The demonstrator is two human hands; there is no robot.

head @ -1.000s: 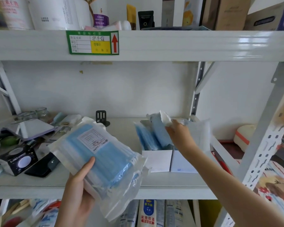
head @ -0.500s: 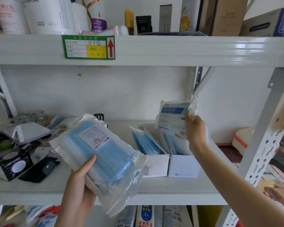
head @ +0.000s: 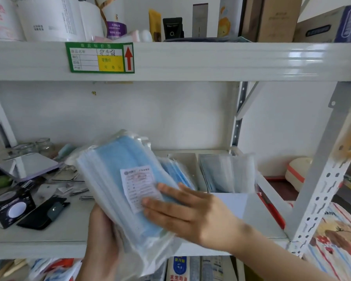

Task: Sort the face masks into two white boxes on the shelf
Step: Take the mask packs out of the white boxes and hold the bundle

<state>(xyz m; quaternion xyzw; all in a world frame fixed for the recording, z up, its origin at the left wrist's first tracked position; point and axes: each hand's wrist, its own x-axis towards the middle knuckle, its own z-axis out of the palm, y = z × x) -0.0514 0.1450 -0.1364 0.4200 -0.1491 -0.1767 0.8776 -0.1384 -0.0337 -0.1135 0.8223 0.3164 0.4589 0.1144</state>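
Note:
A clear plastic pack of blue face masks (head: 117,171) with a white label is held upright in front of the shelf. My left hand (head: 101,240) grips its lower left edge from below. My right hand (head: 190,213) lies flat against its front, fingers spread over the label. Behind the pack stand two white boxes side by side on the shelf (head: 49,246). The left box (head: 188,161) holds blue masks and is mostly hidden by the pack. The right box (head: 235,201) holds pale wrapped masks (head: 227,171).
On the shelf's left lie a black LED box (head: 10,207), a dark case (head: 42,213), a mirror (head: 34,165), glass jars (head: 44,146) and small clutter. A perforated upright post (head: 322,185) stands at right. The upper shelf carries a green price tag (head: 99,57), bottles and boxes.
My right hand let go of the wrapped masks in the right box and came back left onto the big pack. The pack has been lifted and turned more upright.

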